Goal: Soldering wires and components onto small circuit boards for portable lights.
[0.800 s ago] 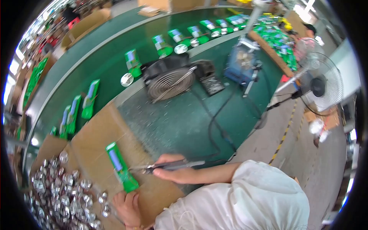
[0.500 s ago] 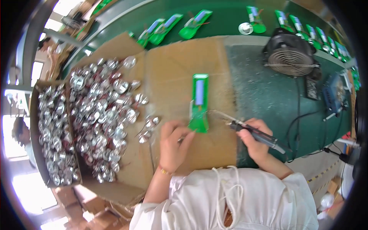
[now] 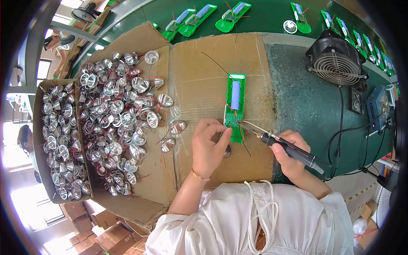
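The open green housing [image 3: 242, 103] (lavender cell [image 3: 235, 95] far, circuitry [image 3: 231, 120] near); left hand [image 3: 207, 146] beside, grasp unclear; right hand [image 3: 291, 155] clenching soldering iron [image 3: 301, 156].

Soldering iron [image 3: 287, 148] in right grip [image 3: 292, 167], green casing [image 3: 237, 135]

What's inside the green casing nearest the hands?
The green casing holds a blue cylinder, a circuit board and thin wires; the cylinder and left hand cover what's beneath.
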A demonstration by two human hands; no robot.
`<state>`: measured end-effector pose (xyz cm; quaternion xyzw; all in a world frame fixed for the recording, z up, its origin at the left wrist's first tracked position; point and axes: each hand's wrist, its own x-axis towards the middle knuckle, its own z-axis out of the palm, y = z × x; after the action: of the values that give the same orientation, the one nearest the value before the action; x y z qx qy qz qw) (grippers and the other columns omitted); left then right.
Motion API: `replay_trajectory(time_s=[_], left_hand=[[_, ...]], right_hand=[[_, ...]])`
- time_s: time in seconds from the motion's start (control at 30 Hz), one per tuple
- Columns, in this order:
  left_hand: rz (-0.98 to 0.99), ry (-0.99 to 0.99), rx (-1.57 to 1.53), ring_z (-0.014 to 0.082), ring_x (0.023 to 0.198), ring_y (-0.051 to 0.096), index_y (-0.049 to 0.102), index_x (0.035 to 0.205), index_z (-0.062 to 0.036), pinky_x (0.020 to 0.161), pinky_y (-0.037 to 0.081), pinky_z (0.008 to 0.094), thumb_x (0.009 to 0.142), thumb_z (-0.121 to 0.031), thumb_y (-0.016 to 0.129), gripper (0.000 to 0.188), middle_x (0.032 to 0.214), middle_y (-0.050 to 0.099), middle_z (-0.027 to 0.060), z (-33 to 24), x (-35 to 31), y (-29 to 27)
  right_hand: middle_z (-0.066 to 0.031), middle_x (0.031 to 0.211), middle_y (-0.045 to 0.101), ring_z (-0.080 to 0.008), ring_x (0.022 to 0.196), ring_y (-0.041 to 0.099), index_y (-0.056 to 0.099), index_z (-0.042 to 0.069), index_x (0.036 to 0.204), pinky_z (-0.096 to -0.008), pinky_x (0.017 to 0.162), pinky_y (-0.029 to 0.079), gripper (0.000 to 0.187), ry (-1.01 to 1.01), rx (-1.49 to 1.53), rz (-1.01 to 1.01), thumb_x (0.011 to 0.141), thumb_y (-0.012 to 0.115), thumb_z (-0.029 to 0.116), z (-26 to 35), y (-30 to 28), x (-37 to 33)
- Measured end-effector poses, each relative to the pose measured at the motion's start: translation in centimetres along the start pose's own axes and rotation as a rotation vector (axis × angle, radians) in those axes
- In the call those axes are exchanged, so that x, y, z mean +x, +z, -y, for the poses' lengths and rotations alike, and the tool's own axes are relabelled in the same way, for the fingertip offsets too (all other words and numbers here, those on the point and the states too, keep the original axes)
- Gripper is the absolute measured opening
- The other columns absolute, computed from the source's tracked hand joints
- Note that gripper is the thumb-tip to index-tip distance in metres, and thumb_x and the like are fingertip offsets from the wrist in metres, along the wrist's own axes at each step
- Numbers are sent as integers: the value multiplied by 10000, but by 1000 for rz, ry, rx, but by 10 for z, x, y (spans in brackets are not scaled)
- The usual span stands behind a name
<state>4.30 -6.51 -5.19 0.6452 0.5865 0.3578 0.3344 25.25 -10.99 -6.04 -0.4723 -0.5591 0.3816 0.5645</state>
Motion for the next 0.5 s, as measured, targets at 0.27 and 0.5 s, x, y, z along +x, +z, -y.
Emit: replay_trajectory(time_s=[0.27, 0.5], left_hand=[[-11, 11, 49, 187, 721, 530, 637, 774, -11, 591, 427, 284, 743, -70, 684, 82, 845, 547, 78, -1, 0, 3], [-8, -13, 37, 163, 679, 520, 642, 768, -23, 547, 412, 269, 737, -67, 685, 70, 838, 545, 67, -3, 0, 6]], right_hand=[[-109, 730, 606, -129, 607, 559, 545, -21, 814, -243, 547, 442, 140, 49, -23, 0, 782, 647, 70, -2, 4, 1], [-102, 732, 609, -123, 593, 559, 551, -18, 819, -239, 527, 439, 140, 9, -40, 15, 773, 661, 58, -1, 2, 1]])
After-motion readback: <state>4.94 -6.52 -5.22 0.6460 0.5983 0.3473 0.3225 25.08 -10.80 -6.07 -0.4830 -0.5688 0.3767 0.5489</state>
